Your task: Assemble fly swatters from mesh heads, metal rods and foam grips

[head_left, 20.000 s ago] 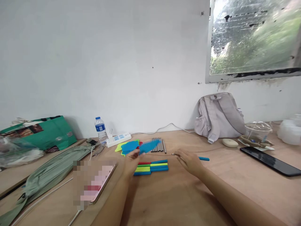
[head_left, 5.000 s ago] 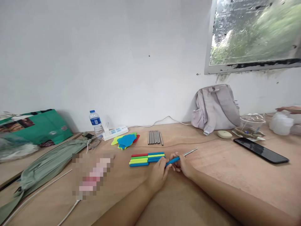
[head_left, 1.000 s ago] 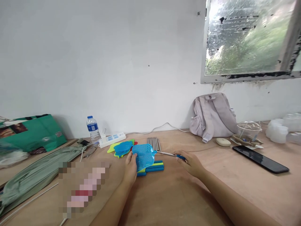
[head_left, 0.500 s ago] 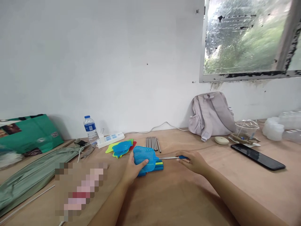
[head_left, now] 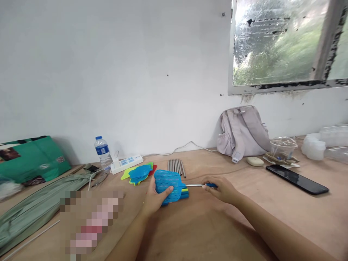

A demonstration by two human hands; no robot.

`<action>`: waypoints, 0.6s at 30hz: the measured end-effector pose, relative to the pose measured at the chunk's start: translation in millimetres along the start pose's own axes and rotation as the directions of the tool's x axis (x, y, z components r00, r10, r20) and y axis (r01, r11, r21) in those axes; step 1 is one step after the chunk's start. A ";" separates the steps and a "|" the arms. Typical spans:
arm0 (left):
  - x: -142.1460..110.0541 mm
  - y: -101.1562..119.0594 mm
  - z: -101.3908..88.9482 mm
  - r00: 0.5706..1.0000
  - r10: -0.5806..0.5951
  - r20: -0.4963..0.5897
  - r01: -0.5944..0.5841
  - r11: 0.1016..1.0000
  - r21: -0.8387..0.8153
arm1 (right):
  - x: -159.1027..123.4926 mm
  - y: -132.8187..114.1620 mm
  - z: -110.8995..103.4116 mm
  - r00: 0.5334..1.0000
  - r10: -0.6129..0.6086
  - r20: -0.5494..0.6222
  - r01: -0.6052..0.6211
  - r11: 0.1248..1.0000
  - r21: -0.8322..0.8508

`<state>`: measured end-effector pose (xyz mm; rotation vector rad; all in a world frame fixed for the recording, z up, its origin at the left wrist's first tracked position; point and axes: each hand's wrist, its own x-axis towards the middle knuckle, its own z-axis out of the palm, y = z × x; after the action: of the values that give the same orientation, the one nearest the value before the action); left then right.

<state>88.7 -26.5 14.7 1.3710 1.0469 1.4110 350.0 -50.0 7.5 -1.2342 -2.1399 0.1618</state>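
A blue fly swatter (head_left: 166, 180) with a perforated head is held crosswise over the table. My left hand (head_left: 159, 195) is closed on the left side of its head, thumb lying across the front. Over on the right, my right hand (head_left: 221, 188) pinches the swatter where its thin metal rod (head_left: 194, 185) meets the blue handle (head_left: 211, 185); the palm side is hidden. Beneath the head lie blue handles and a yellow-green one (head_left: 185, 190), partly covered. Behind it rest several metal rods (head_left: 176, 167) in a row. Loose swatter heads (head_left: 141, 173) in blue, yellow-green and red are piled to the left.
A white power strip (head_left: 127, 164) and a water bottle (head_left: 102, 150) stand near the wall. At left are a green bag (head_left: 35, 159) and grey-green cloth (head_left: 35, 214). A backpack (head_left: 241, 134), phone (head_left: 296, 179), plastic cup (head_left: 283, 148) and translucent bottles (head_left: 315, 146) occupy the right.
My right hand has shifted slightly left, its fingers now around the joint of rod and handle. My left hand still grips the head, and the view has shifted slightly.
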 end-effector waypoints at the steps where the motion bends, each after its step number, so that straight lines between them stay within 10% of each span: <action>1: 0.0 0.6 -0.2 1.000 -0.001 -0.001 0.001 1.000 -0.008 | 0.0 -0.7 0.9 1.000 0.007 -0.002 -0.007 1.000 0.000; 9: 0.9 5.5 -3.4 1.000 0.018 -0.018 -0.016 0.995 0.102 | 0.0 -6.2 4.8 1.000 0.028 -0.011 -0.028 1.000 -0.009; 13: 7.2 2.5 -6.7 0.970 0.240 -0.048 -0.209 0.915 0.346 | 3.0 -9.1 2.6 0.998 0.044 -0.040 -0.047 0.995 -0.085; 16: 7.7 -0.9 -5.3 0.802 0.597 0.019 -0.482 0.627 0.611 | 5.9 -11.1 6.7 0.997 0.051 -0.055 -0.058 0.991 -0.123; 18: 4.8 -3.3 -0.6 0.649 0.720 0.247 -0.618 0.311 0.722 | 6.9 -12.9 13.0 0.997 0.058 -0.053 -0.065 0.990 -0.128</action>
<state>88.2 -20.9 12.7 2.6492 1.2904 1.7206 330.5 -48.8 5.9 -1.3653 -2.0985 0.0184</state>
